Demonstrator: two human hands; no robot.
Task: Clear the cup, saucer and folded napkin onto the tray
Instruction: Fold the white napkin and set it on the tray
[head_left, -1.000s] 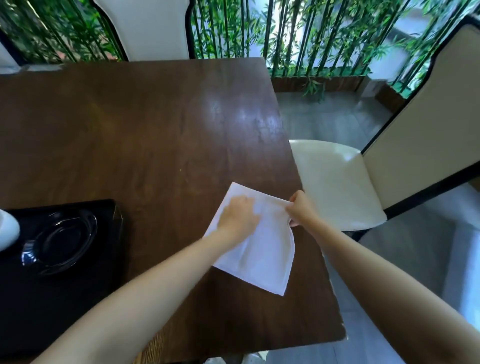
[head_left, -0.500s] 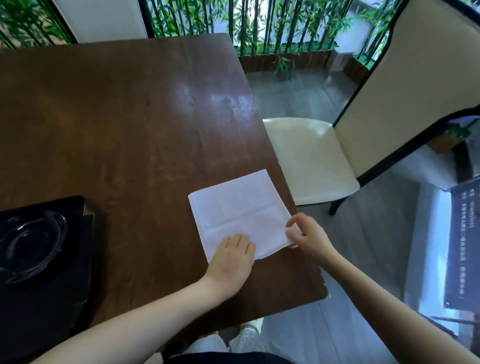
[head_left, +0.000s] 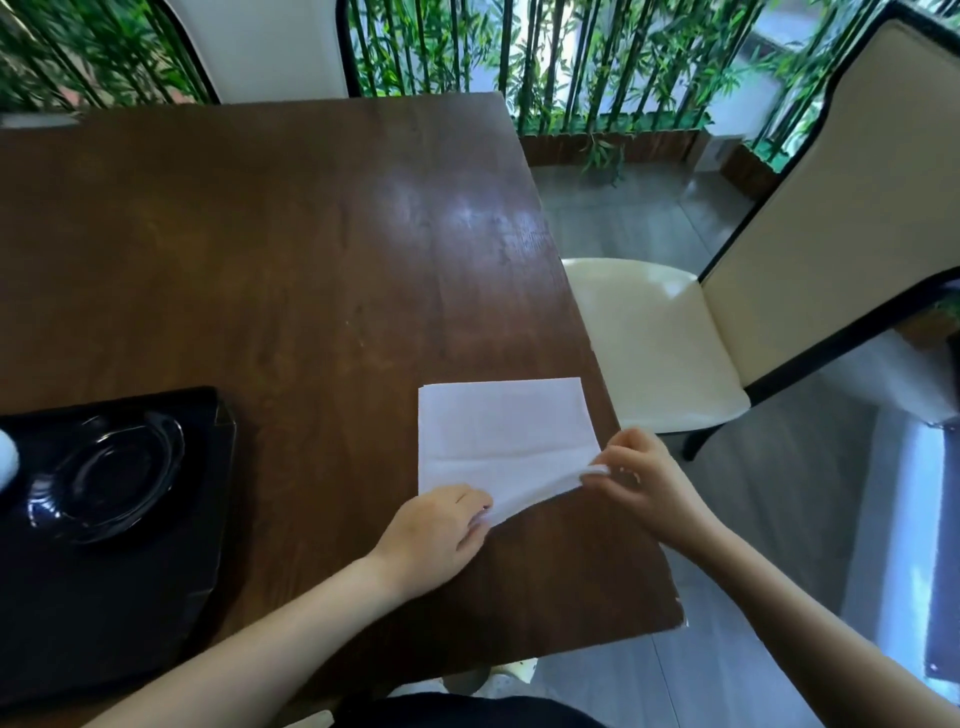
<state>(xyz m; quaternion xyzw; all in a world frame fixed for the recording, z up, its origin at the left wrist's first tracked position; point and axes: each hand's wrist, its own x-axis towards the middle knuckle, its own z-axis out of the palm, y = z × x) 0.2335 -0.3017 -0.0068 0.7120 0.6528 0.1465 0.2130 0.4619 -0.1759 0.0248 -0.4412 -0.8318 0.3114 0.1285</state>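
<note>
Since half a second ago the right hand (head_left: 641, 480) has lifted the napkin's near right corner off the wood, and the left hand (head_left: 434, 538), which lay flat on the near edge, now has its fingers curled onto that edge. The napkin (head_left: 498, 431) itself sits squarer to the table edge than it did.

Right now the right hand's fingers are pinched together on that raised corner, so the near edge of the napkin runs up in a slope from the left hand to the right. The left hand's fingers are closed on the near left part of the same edge. The far half of the white napkin lies flat on the dark wooden table (head_left: 260, 249), near the table's right edge, with a crease line running across it.

Over on the left, the black tray (head_left: 156, 597) rests on the table, well apart from the napkin. In it lies a dark, glossy saucer (head_left: 104, 478). At the very left border of the view a white rounded shape, the cup (head_left: 8, 462), is mostly cut off, just beside the saucer; whether it touches the saucer cannot be told.

No writing or label can be read on anything here.

A cream chair (head_left: 654, 343) stands just beside the table's right edge.
</note>
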